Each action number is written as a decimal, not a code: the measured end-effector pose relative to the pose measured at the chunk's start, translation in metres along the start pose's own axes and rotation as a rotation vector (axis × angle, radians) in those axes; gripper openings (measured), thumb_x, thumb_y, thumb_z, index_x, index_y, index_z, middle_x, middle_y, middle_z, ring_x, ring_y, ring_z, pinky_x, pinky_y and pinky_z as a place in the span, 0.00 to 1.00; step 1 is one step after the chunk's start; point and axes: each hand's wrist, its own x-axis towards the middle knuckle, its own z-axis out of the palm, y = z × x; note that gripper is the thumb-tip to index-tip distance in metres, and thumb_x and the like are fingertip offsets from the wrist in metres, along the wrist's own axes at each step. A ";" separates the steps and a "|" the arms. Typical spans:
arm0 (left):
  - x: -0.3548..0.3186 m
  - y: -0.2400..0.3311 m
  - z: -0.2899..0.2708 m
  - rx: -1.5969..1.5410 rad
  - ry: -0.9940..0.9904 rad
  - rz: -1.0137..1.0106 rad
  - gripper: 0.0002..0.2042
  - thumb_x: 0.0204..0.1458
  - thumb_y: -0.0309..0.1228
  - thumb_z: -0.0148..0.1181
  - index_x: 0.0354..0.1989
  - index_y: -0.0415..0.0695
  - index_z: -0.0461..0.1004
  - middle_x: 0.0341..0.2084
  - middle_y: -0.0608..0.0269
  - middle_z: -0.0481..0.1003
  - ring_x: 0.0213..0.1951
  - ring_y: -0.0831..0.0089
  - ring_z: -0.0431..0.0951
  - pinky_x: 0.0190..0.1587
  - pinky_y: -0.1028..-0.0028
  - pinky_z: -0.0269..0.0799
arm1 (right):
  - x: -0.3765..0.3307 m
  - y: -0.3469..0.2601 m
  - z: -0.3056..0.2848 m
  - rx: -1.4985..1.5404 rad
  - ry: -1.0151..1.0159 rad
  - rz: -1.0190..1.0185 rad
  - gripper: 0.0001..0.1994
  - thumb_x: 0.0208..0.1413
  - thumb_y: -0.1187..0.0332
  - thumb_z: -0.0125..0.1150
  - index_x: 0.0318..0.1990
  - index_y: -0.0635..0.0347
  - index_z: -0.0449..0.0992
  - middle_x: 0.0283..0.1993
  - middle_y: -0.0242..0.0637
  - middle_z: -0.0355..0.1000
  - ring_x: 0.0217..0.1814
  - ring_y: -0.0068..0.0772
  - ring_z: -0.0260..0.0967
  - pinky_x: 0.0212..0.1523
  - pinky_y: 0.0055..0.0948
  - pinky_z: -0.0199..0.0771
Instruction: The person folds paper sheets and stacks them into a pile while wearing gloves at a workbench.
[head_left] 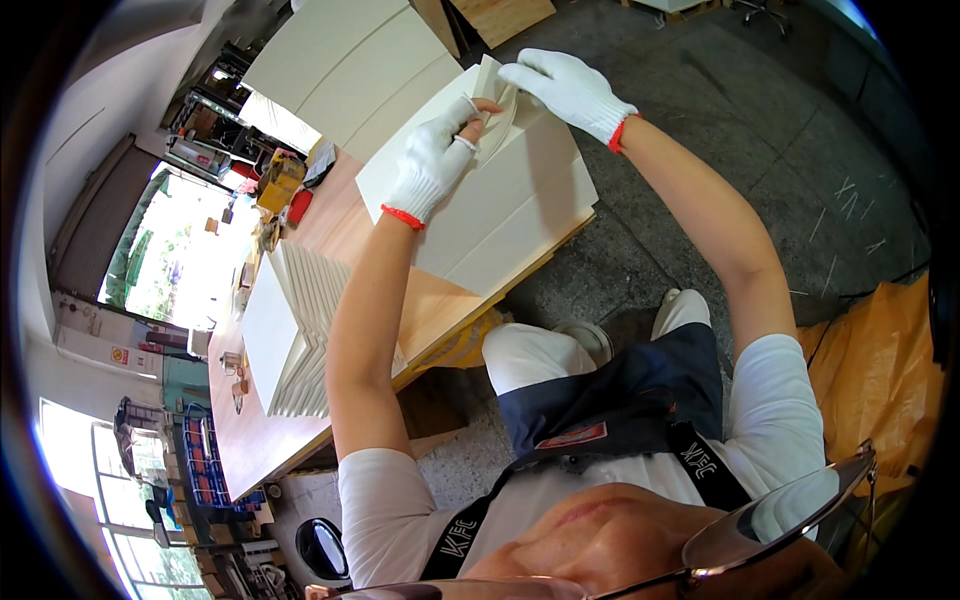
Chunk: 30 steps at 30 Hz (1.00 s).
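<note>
A thick stack of white card sheets [530, 190] lies on the wooden table, its top sheets bent up and curling at the far right corner. My left hand [438, 150], in a white knit glove with bare thumb and finger ends, reaches over the stack and is closed on the edges of the curled sheets. My right hand [570, 88], in a white glove with a red cuff, is at the same corner, its fingers bent and closed against the raised sheets. Its fingertips are partly hidden.
A fanned pile of white sheets [290, 335] sits nearer on the wooden table [345, 210]. Another tall white stack [350, 75] stands beyond. A yellow box [280, 183] and small items line the far side. Orange sheeting [880, 370] hangs at the right.
</note>
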 end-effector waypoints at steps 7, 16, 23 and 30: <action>0.003 -0.011 0.002 0.045 -0.004 -0.033 0.16 0.52 0.38 0.63 0.49 0.53 0.76 0.33 0.57 0.78 0.32 0.68 0.78 0.41 0.70 0.73 | -0.009 0.005 0.011 0.264 0.034 0.100 0.25 0.59 0.42 0.47 0.30 0.57 0.71 0.25 0.33 0.70 0.30 0.32 0.68 0.38 0.33 0.65; -0.003 0.010 0.002 0.162 -0.004 0.030 0.21 0.53 0.33 0.59 0.57 0.59 0.72 0.35 0.51 0.78 0.36 0.57 0.79 0.43 0.66 0.73 | -0.012 -0.002 0.000 -0.018 0.119 0.059 0.28 0.58 0.38 0.46 0.31 0.57 0.74 0.27 0.38 0.74 0.32 0.40 0.72 0.37 0.37 0.68; -0.004 0.009 0.003 0.249 0.063 0.164 0.23 0.56 0.31 0.52 0.62 0.63 0.68 0.34 0.49 0.78 0.38 0.52 0.78 0.43 0.61 0.73 | -0.021 0.001 -0.012 -0.420 -0.162 0.117 0.28 0.53 0.36 0.50 0.33 0.54 0.77 0.28 0.39 0.75 0.31 0.39 0.74 0.31 0.36 0.68; 0.013 0.001 0.006 0.356 0.011 0.003 0.19 0.55 0.36 0.54 0.57 0.60 0.72 0.34 0.52 0.79 0.37 0.52 0.79 0.41 0.59 0.73 | -0.017 0.001 -0.017 -0.512 -0.105 -0.105 0.25 0.54 0.39 0.50 0.32 0.54 0.76 0.26 0.40 0.73 0.29 0.42 0.72 0.31 0.38 0.67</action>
